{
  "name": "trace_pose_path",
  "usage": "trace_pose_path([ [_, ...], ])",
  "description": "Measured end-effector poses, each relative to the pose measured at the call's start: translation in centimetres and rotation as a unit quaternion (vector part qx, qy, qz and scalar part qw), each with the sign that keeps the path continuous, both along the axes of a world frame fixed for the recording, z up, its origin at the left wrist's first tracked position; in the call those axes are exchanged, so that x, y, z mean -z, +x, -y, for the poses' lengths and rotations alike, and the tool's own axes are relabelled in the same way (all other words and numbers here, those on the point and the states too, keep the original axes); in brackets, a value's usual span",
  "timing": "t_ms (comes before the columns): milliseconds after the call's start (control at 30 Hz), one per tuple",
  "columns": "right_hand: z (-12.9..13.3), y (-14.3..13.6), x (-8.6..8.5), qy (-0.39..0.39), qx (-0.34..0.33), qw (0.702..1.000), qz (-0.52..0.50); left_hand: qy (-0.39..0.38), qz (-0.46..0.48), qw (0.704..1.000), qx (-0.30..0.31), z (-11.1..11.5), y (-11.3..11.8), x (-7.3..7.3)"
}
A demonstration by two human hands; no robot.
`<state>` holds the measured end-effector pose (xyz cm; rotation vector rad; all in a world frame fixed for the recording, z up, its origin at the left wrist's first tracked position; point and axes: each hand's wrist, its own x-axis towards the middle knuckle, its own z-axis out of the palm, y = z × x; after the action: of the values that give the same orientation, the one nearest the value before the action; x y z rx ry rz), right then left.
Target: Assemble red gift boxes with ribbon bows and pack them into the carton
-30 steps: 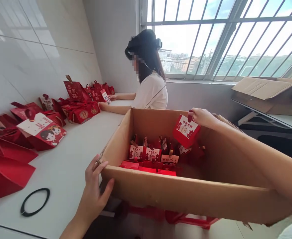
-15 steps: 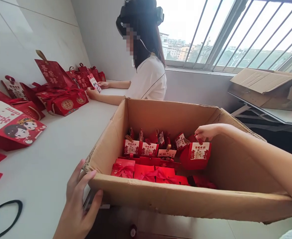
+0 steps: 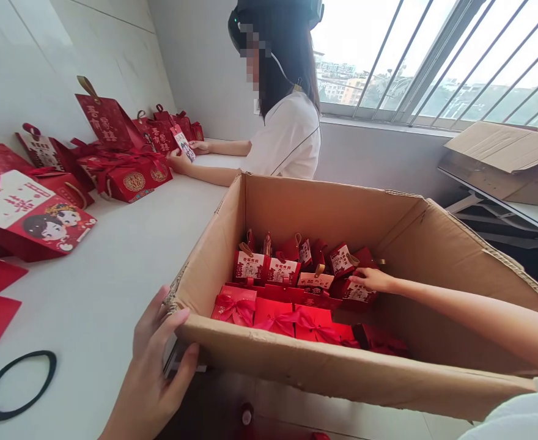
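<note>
A large open cardboard box (image 3: pixel 296 366) stands in front of me. My left hand (image 3: pixel 159 348) grips its near left corner, fingers over the edge and thumb against the outer side. Down inside the box, my right hand (image 3: pixel 374 280) has its fingers on the top of a red gift box (image 3: pixel 359 292) with a white printed label. That gift box sits low, beside the other red gift boxes with loop handles (image 3: pixel 283 270). A row of red boxes with ribbon bows (image 3: pixel 274 318) lines the near side.
A white table (image 3: pixel 126 244) on the left bears several red gift boxes (image 3: pixel 136 180) and a black ring (image 3: pixel 19 385). A co-worker (image 3: pixel 291 128) at the far end holds a printed card (image 3: pixel 184 144). Another cardboard box (image 3: pixel 502 162) rests on a stand at right.
My right hand has lowered the red gift box among the others in the cardboard box. My left hand keeps its hold on the corner. The view has shifted slightly.
</note>
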<state>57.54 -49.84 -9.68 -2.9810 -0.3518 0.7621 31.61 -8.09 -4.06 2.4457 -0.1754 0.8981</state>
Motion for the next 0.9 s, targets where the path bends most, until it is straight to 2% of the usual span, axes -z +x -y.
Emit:
trace_pose_path([
  [200, 0.6, -0.2, 1.2, -0.026, -0.02, 0.999, 0.024, 0.006, 0.002, 1.0, -0.005, 0.0, -0.1, 0.1],
  [400, -0.3, -0.9, 1.4, -0.053, -0.008, 0.996, 0.068, 0.001, -0.005, 1.0, -0.007, 0.2, -0.1, 0.1],
  [633, -1.6, -1.6, 1.2, -0.032, -0.025, 0.996, 0.082, 0.003, -0.004, 1.0, -0.011, 0.2, 0.0, 0.1],
  [900, -1.8, -1.4, 2.5, -0.006, -0.03, 0.996, 0.088, 0.009, -0.007, 1.0, -0.014, 0.2, -0.1, 0.2],
])
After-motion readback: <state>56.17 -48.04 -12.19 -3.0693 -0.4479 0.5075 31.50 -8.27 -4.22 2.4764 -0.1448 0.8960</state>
